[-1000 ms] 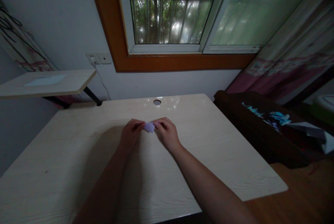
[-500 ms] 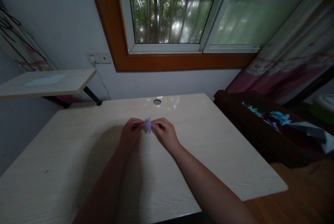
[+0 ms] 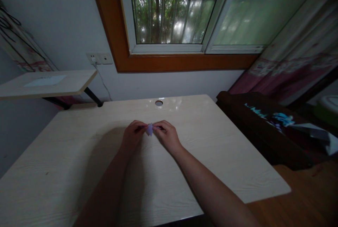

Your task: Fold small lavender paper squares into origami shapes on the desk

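A small piece of folded purple paper (image 3: 149, 129) sits between my two hands, just above the pale wooden table (image 3: 79, 156). My left hand (image 3: 133, 136) pinches its left side with curled fingers. My right hand (image 3: 167, 136) pinches its right side the same way. Both hands rest near the middle of the table, and most of the paper is hidden by my fingertips.
A round cable hole (image 3: 158, 103) lies in the table's far edge. A small side shelf (image 3: 44, 83) with a sheet on it stands at the left. A dark wooden bed frame (image 3: 253, 128) with clutter borders the table's right. A window (image 3: 169, 12) fills the wall ahead.
The purple paper showed as a wider flat patch a second ago; now it looks narrower and more pinched between my fingertips. My hands have stayed in nearly the same place.
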A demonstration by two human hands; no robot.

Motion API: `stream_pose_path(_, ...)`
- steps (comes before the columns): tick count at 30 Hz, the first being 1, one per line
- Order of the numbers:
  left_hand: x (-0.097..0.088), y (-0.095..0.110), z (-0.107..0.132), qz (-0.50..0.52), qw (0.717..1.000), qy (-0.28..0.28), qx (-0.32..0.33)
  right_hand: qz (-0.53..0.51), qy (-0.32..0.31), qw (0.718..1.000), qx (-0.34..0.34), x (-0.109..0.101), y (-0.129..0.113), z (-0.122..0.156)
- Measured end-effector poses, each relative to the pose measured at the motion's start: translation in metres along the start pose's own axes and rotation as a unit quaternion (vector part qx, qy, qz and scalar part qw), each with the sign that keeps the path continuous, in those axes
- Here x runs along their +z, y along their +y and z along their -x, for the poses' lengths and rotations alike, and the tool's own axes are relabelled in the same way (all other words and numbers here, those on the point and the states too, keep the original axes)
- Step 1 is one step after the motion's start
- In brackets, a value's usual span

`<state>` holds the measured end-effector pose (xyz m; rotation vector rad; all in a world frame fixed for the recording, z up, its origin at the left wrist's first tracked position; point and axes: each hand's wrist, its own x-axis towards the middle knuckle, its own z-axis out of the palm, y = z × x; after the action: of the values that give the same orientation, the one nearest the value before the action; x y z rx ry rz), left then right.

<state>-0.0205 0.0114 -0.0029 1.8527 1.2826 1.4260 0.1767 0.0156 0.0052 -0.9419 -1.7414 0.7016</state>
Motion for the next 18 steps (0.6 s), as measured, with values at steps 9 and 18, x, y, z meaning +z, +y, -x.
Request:
stream_pose_path(9, 0.0004, 0.0039, -0.0001, -0.025, 1.000, -0.007, 0.016, 0.003, -0.008, 1.000, -0.005, -0.0003, -0.0037, -0.0008)
stream_pose_path(18, 0.0021, 0.0085, 0.0039, -0.030, 0.999, -0.031, 0.026, 0.015, -0.025, 0.999, -0.029, -0.0002, -0.0013, 0.0013)
